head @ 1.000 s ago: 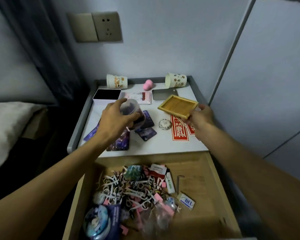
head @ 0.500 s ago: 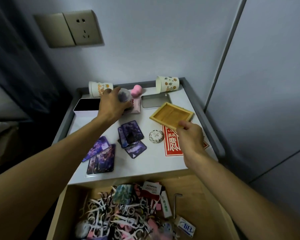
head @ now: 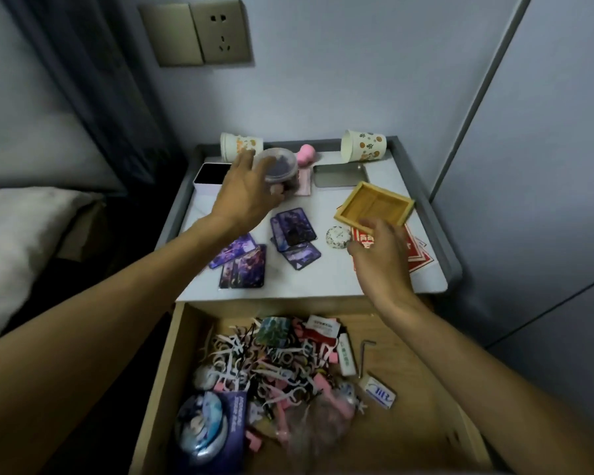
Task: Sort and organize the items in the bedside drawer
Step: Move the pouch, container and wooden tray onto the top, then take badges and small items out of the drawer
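jar (head: pixel 279 168): left hand (head: pixel 249 197) is gripping it round the side, fingers curled onto the clear wall, dark bits showing inside. It is hanging over the far-left part of the surface (head: pixel 306 286), just beside the pink sponge (head: pixel 306 154). Whether its base is down yet, I cannot tell.
placing: by my reading, the jar is wanting a bare patch between the black-lined box (head: pixel 213 174) and the metal lid (head: pixel 340 174). It should be going down upright and square, the grip easing only once the base is sitting flat.
wooden tray (head: pixel 374 205): lying tilted near the right edge, looking propped on the red envelopes (head: pixel 415 257).
right hand (head: pixel 379 250): hovering at the tray's near rim, fingers loosely curled. I cannot tell if they are touching or pinching it.
tray advice: it is probably needing a nudge off the envelopes so it is resting level before anything goes in.
drawer (head: pixel 412 354): standing open under the near edge, floss picks (head: pixel 240 358) and pink bits tangling in a heap, so most of the sorting is waiting.
risk: a paper cup (head: pixel 240 145) is lying on its side right by the left hand, and a knock is likely sending it rolling.
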`<state>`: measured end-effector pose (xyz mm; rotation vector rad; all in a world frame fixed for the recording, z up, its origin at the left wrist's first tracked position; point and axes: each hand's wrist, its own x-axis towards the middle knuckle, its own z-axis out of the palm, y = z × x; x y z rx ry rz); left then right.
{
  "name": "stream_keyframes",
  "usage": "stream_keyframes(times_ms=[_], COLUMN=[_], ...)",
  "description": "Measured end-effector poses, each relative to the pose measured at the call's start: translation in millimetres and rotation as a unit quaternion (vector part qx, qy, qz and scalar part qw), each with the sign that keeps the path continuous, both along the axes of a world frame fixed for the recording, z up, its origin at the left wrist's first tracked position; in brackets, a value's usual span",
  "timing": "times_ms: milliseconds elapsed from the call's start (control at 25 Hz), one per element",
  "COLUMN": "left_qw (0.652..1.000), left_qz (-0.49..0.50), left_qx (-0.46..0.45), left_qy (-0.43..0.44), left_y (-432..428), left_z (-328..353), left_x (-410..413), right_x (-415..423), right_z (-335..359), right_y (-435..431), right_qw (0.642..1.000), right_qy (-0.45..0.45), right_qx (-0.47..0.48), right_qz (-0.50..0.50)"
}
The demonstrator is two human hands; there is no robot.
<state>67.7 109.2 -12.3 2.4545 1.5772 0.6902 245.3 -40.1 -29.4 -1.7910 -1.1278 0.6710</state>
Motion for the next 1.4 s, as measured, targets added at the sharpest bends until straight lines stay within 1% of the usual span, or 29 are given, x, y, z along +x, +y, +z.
stream_keyframes(times_ms=[80, 160, 200, 240, 280, 320, 360, 400, 440, 480, 520, 640, 680, 760, 840, 920, 1000, 1080, 1160, 1240, 1320, 1400], left_qw=[1.0, 0.999, 0.997, 0.995, 0.989, 0.977, 0.955, 0.925, 0.893, 0.868, 0.856, 0.851, 0.851, 0.853, 0.862, 0.875, 0.88, 0.88, 0.88, 0.88, 0.881, 0.883], left_qz=[-0.019, -0.013, -0.011, -0.019, -0.035, -0.056, -0.078, -0.096, -0.106, -0.11, -0.119, -0.172, -0.181, -0.191, -0.203, -0.205, -0.195, -0.183, -0.171, -0.15, -0.132, -0.122], left_qx=[-0.009, -0.045, -0.069, -0.099, -0.142, -0.2, -0.264, -0.327, -0.379, -0.41, -0.41, -0.318, -0.303, -0.289, -0.269, -0.269, -0.298, -0.332, -0.366, -0.404, -0.432, -0.441], left_qy=[-0.018, -0.022, -0.022, -0.015, 0.008, 0.052, 0.109, 0.169, 0.22, 0.258, 0.292, 0.381, 0.39, 0.39, 0.378, 0.346, 0.314, 0.287, 0.25, 0.198, 0.143, 0.102], left_y=[-36, -72, -91, -108, -125, -139, -150, -160, -167, -172, -174, -176, -176, -176, -179, -179, -179, -180, -181, -183, -182, -179], left_z=[7, 10, 9, 5, -2, -11, -23, -36, -51, -65, -78, -101, -104, -108, -106, -104, -102, -101, -99, -97, -94, -90], left_x=[-24, -49, -63, -76, -90, -102, -112, -119, -124, -124, -125, -119, -119, -120, -122, -125, -126, -126, -126, -125, -125, -127], right_x=[-22, -40, -49, -56, -65, -73, -80, -87, -93, -97, -103, -112, -112, -107, -100, -97, -95, -91, -88, -86, -83, -80], right_z=[1, -10, -20, -33, -49, -64, -79, -93, -104, -112, -120, -125, -123, -121, -120, -119, -116, -114, -111, -108, -102, -95], right_y=[-16, -30, -35, -38, -39, -39, -38, -36, -32, -28, -26, -23, -23, -21, -21, -26, -35, -43, -50, -53, -55, -57], right_qw=[0.997, 0.987, 0.974, 0.954, 0.923, 0.888, 0.861, 0.849, 0.844, 0.839, 0.83, 0.775, 0.766, 0.767, 0.78, 0.817, 0.863, 0.893, 0.929, 0.951, 0.956, 0.952], right_qy=[-0.002, -0.013, -0.04, -0.092, -0.168, -0.243, -0.298, -0.327, -0.347, -0.372, -0.407, -0.518, -0.533, -0.54, -0.525, -0.477, -0.417, -0.369, -0.27, -0.155, -0.066, 0.015], right_qx=[0.038, 0.006, -0.033, -0.07, -0.096, -0.112, -0.121, -0.122, -0.113, -0.103, -0.096, -0.1, -0.098, -0.075, -0.046, -0.027, 0.003, 0.024, -0.016, -0.072, -0.118, -0.153], right_qz=[0.068, 0.162, 0.219, 0.278, 0.333, 0.373, 0.394, 0.398, 0.393, 0.382, 0.37, 0.348, 0.347, 0.338, 0.337, 0.323, 0.285, 0.257, 0.253, 0.256, 0.259, 0.266])
